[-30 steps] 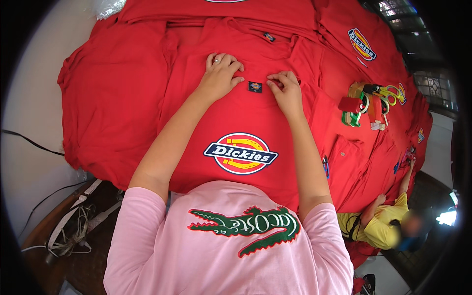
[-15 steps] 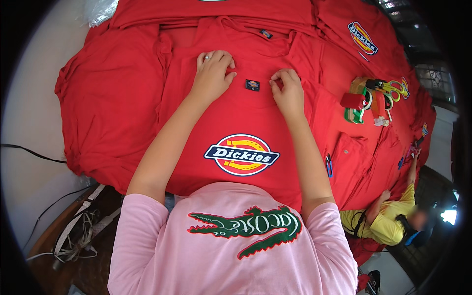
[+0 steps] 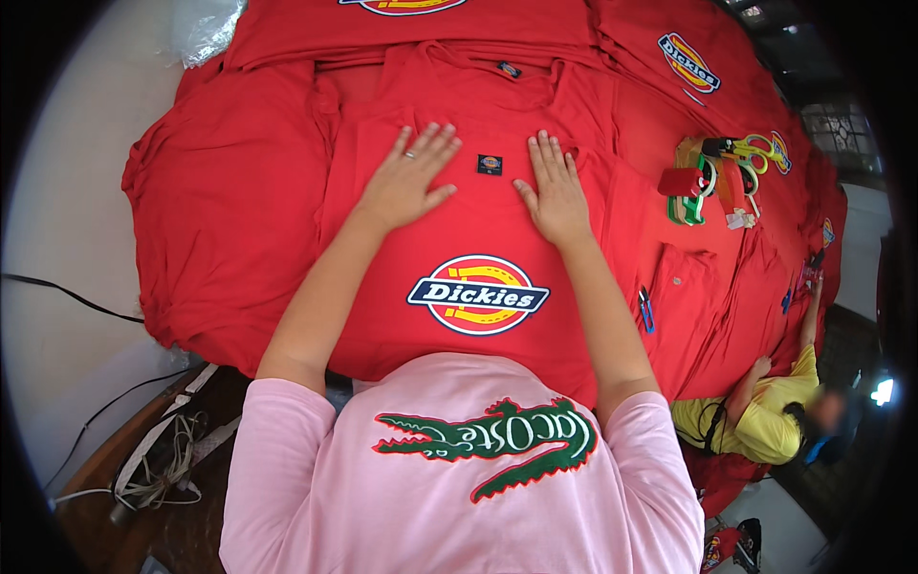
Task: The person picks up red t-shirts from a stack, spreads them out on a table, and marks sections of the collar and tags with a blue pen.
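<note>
A red T-shirt (image 3: 469,225) lies spread in front of me, a dark square neck label (image 3: 490,165) near its top. Lower on it is an oval print (image 3: 478,295) in yellow, white and dark blue. My left hand (image 3: 411,177), with a ring on one finger, rests flat on the red cloth to the left of the label. On the label's other side, my right hand (image 3: 555,191) also lies flat, fingers stretched away from me. Neither hand holds anything.
Red garments (image 3: 220,210) are heaped at left, with more stacked beyond. To the right sit green and red tape dispensers (image 3: 688,196), yellow-handled scissors (image 3: 754,148) and a small blue tool (image 3: 647,311). A person in yellow (image 3: 765,421) works at far right. Cords (image 3: 158,469) hang at lower left.
Both hands have gone from bent, pinching fingers at the cloth to flat, outstretched palms on it. The view has shifted slightly.
</note>
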Tool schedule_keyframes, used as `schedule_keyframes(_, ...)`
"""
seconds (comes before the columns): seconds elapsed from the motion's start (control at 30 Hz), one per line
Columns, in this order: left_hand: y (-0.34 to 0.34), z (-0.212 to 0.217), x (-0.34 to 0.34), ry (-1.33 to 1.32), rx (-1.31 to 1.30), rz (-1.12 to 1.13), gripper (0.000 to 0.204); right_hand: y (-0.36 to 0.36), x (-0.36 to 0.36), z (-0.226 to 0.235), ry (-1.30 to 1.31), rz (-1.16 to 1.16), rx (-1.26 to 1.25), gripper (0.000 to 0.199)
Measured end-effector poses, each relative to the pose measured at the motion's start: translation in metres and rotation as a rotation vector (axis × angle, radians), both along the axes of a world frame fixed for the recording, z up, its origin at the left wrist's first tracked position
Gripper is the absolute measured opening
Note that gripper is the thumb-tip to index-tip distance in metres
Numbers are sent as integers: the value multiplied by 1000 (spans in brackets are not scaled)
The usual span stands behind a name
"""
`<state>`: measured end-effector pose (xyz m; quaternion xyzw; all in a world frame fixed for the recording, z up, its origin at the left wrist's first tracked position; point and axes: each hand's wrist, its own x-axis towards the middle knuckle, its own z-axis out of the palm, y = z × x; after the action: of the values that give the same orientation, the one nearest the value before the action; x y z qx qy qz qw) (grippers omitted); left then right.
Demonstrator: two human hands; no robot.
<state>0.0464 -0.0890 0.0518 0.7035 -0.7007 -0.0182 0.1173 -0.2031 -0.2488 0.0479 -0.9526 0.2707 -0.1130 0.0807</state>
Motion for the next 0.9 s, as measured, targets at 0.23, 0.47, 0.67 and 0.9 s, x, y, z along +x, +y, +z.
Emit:
schedule_keyframes(0.23,31,-5,-1,-24,-63,164,77,15,-24,7,-229,-113,30,50)
schedule_keyframes(0.47,10,-1,-5,-39,-67,248,82,19,-14,-1,-46,-243,-69,66)
schedule_keyframes(0.67,18,-4,-7,-40,-93,198,82,20,-25,0,-5,-141,-104,68)
schedule_keyframes(0.9,160,10,-80,86,30,202,78,151,-99,16,34,-103,108,69)
